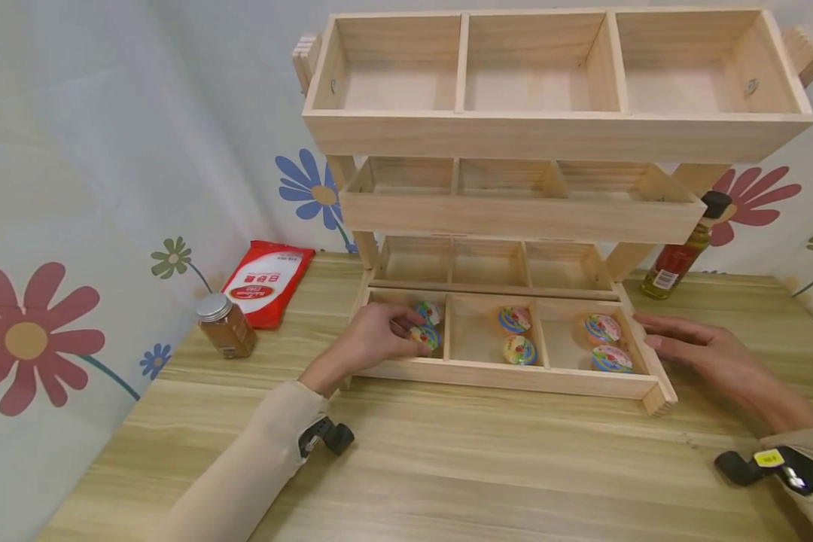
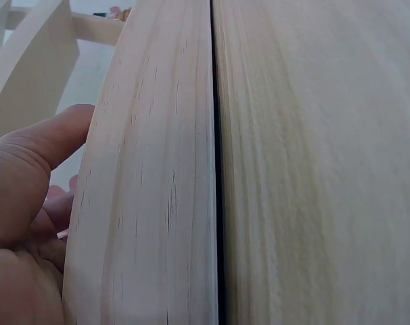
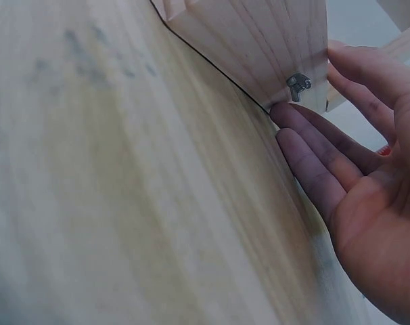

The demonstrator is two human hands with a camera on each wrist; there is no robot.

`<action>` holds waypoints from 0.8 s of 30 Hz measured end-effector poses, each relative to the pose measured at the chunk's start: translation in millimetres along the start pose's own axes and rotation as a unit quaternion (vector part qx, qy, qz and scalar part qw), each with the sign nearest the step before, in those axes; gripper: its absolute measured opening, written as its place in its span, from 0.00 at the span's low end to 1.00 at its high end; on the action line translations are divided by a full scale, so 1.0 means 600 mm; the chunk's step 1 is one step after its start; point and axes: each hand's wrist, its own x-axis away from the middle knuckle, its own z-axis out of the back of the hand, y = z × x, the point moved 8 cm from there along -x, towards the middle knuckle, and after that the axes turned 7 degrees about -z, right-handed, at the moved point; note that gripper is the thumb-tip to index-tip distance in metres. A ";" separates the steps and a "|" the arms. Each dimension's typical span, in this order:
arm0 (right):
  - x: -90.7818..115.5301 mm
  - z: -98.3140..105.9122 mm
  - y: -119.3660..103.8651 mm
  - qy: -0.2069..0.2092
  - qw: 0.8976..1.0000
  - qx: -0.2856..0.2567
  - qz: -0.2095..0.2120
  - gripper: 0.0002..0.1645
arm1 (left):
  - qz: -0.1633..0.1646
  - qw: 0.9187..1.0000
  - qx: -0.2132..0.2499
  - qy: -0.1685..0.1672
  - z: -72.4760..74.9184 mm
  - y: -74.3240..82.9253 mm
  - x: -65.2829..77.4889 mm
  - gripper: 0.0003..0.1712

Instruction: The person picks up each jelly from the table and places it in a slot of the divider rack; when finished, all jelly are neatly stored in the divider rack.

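Observation:
My left hand (image 1: 378, 331) reaches over the front board into the bottom tier's left compartment. Its thumb and fingers hold a small jelly cup (image 1: 425, 339) with a colourful lid; another jelly cup (image 1: 430, 312) lies just behind. In the left wrist view the front board (image 2: 144, 169) hides the cup, and the thumb shows behind the board. My right hand (image 1: 718, 354) is at the right end of the wooden rack (image 1: 515, 378), fingers extended. In the right wrist view its fingertips touch the rack's side panel (image 3: 259, 47), near a metal wing nut (image 3: 299, 87).
Two jelly cups each lie in the middle compartment (image 1: 477, 331) and right compartment (image 1: 565, 339). Upper tiers (image 1: 522, 214) overhang them. A brown jar (image 1: 225, 327) and red-and-white bag (image 1: 269, 282) stand left; a dark-capped bottle (image 1: 677, 260) stands behind the rack's right side.

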 end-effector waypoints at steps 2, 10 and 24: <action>0.000 -0.002 0.002 -0.004 1.000 0.007 -0.009 0.33 | -0.001 1.000 0.000 -0.003 -0.001 -0.001 -0.001 0.23; 0.000 0.000 0.000 -0.004 1.000 0.001 -0.001 0.32 | -0.004 1.000 0.002 -0.011 -0.002 0.000 -0.003 0.23; 0.004 -0.001 -0.006 -0.006 1.000 -0.006 0.006 0.32 | 0.008 1.000 0.008 -0.024 -0.005 -0.003 -0.006 0.23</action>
